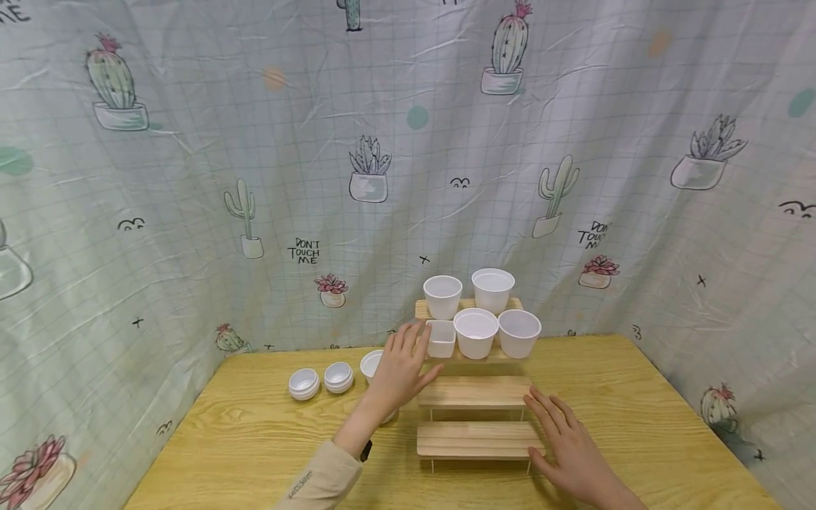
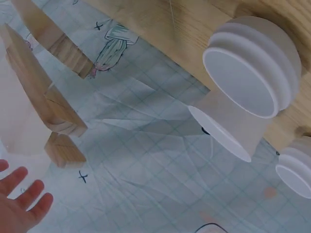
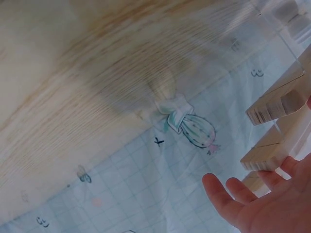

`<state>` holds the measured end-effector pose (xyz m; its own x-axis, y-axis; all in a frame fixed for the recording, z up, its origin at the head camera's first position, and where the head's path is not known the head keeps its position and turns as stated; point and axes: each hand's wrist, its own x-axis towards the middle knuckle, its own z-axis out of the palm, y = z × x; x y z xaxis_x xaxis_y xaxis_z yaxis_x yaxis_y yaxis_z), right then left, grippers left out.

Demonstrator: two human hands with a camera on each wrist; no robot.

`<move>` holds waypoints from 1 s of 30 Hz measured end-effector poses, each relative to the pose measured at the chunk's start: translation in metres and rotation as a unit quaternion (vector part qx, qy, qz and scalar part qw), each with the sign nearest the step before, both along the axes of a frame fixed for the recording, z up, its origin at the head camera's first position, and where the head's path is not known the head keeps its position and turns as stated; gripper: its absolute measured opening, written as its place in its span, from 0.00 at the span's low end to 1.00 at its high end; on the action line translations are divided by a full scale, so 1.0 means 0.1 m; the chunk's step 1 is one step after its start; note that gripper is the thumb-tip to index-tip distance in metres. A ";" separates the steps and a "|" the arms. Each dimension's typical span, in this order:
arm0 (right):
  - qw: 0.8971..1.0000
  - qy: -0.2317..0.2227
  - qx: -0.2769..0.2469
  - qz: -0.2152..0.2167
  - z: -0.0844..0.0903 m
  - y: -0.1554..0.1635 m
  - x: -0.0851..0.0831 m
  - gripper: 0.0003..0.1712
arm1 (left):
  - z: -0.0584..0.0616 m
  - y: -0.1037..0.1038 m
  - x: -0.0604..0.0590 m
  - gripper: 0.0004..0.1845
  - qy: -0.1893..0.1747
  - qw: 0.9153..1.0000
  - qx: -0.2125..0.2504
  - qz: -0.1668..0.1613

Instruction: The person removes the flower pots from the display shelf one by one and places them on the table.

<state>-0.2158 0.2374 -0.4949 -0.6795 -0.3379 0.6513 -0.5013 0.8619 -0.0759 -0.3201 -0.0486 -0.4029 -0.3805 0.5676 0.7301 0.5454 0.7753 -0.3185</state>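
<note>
A wooden stepped shelf (image 1: 474,393) stands on the table. Its top step carries two white cups (image 1: 493,289). The step below holds three more, with a small square cup (image 1: 440,338) at its left end. My left hand (image 1: 408,354) hovers with straight, spread fingers just left of that square cup and holds nothing; its fingertips (image 2: 22,196) show in the left wrist view. My right hand (image 1: 551,425) lies flat with straight fingers at the right end of the bottom step (image 1: 474,439). In the right wrist view my right hand's open fingers (image 3: 233,199) sit below the shelf ends (image 3: 279,104).
Left of the shelf on the yellow wooden table (image 1: 255,439) sit two stacks of small white bowls (image 1: 304,383), (image 1: 338,377), and a third white cup (image 1: 370,364) partly hidden behind my left hand. A cactus-print cloth (image 1: 255,177) walls the table on three sides.
</note>
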 end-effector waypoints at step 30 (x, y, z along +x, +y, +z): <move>1.000 -0.017 -0.002 -0.012 -0.03 -0.01 -0.01 0.47 | -0.10 0.27 -0.19 0.40 -0.029 0.996 0.044 0.069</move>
